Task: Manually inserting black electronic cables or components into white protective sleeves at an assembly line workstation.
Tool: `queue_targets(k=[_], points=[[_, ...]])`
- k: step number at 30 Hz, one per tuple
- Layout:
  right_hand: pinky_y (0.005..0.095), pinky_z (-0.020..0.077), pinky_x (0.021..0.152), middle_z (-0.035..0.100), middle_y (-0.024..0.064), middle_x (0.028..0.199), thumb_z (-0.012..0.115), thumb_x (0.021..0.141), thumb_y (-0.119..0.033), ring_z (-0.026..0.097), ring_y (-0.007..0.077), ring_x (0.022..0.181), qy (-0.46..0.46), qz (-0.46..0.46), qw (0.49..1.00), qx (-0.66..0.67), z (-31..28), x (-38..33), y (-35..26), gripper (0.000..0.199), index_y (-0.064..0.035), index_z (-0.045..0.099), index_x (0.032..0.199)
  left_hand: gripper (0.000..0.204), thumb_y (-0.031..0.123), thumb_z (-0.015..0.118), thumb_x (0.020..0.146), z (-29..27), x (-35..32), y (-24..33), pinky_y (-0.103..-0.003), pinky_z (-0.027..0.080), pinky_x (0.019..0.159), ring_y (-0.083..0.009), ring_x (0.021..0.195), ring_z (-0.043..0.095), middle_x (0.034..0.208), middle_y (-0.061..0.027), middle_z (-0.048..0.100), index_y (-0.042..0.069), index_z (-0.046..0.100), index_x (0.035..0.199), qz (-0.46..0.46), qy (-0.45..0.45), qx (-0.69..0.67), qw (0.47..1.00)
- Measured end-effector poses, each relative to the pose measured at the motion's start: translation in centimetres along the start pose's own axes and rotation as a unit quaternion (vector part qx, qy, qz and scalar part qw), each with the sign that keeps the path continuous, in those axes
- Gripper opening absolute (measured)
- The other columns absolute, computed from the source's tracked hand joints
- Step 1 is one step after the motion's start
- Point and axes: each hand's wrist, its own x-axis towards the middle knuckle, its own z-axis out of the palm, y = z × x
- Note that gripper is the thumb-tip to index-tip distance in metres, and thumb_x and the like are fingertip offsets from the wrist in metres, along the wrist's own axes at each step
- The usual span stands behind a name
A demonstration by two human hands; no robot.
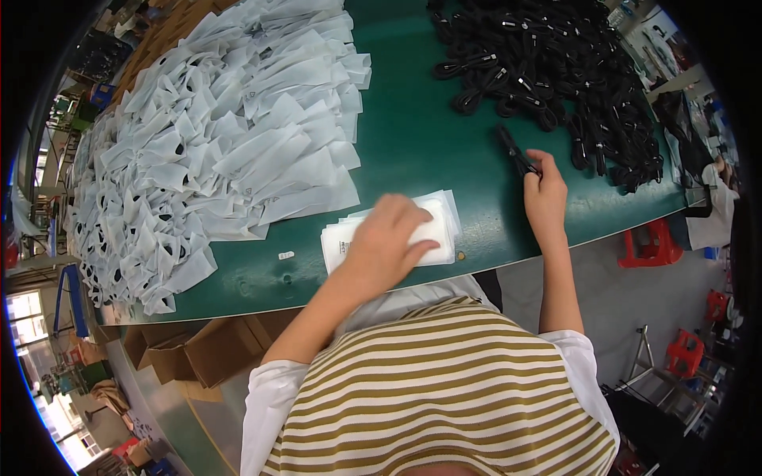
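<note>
While the right hand point(548, 198) pinches a black cable point(509, 147), the left hand point(390, 236), fingers apart, should lift just one from the white pouch stack point(447, 230).

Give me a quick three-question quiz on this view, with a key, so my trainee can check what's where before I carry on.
1. Which hand's fingers hold a single black cable?
2. True or false: the left hand is over the cable pile.
3. Fill the blank: the heap of pale packets lies to the ____ of the cable pile.

Key:
1. The right hand.
2. False; it is over the white stack.
3. Left.
</note>
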Motion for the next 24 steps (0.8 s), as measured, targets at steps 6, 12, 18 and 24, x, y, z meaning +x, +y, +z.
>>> queue_targets(k=[6,12,18,24], points=[[0.0234,0.0387,0.057,0.06,0.0002,0.083,0.039,0.09,-0.002,0.049,0.0055,0.068,-0.166,0.187,0.891,0.379,-2.8,-3.1,-3.6,0.032,0.0003,0.062,0.112,0.014,0.005,0.071,0.082,2.7,-1.7,-0.6,-0.039,0.048,0.071,-0.0295,0.079,0.058,0.084,-0.0111,0.057,0.002,0.059,0.089,-0.012,-0.017,0.03,0.999],[0.0264,0.0395,0.056,0.059,0.005,0.088,0.041,0.086,0.005,0.051,0.0091,0.069,-0.207,0.056,0.92,0.329,-4.2,-5.8,-4.1,0.032,-0.0005,0.065,0.107,0.009,-0.001,0.066,0.086,2.5,-1.9,-0.5,-0.032,0.047,0.067,-0.0235,0.073,0.057,0.082,-0.011,0.057,0.001,0.057,0.089,-0.121,-0.004,-0.085,0.989],[0.0297,0.0444,0.06,0.056,0.0123,0.097,0.045,0.08,0.014,0.055,0.0178,0.071,-0.162,-0.23,0.951,0.127,-4.5,-6.5,-5.1,0.038,-0.0018,0.067,0.106,0.008,-0.002,0.064,0.087,2.0,-1.9,-0.5,-0.028,0.045,0.065,-0.0193,0.07,0.053,0.085,-0.0104,0.057,0.0,0.057,0.09,-0.187,0.008,-0.16,0.969],[0.0298,0.0471,0.067,0.056,0.0121,0.099,0.048,0.078,0.015,0.055,0.0215,0.076,-0.186,-0.248,0.94,0.143,-3.5,-6.4,-5.6,0.04,-0.0028,0.067,0.108,0.01,-0.002,0.065,0.085,1.6,-1.5,0.1,-0.031,0.046,0.073,-0.0232,0.08,0.055,0.091,-0.0094,0.059,0.001,0.057,0.089,-0.121,-0.017,-0.162,0.979]])
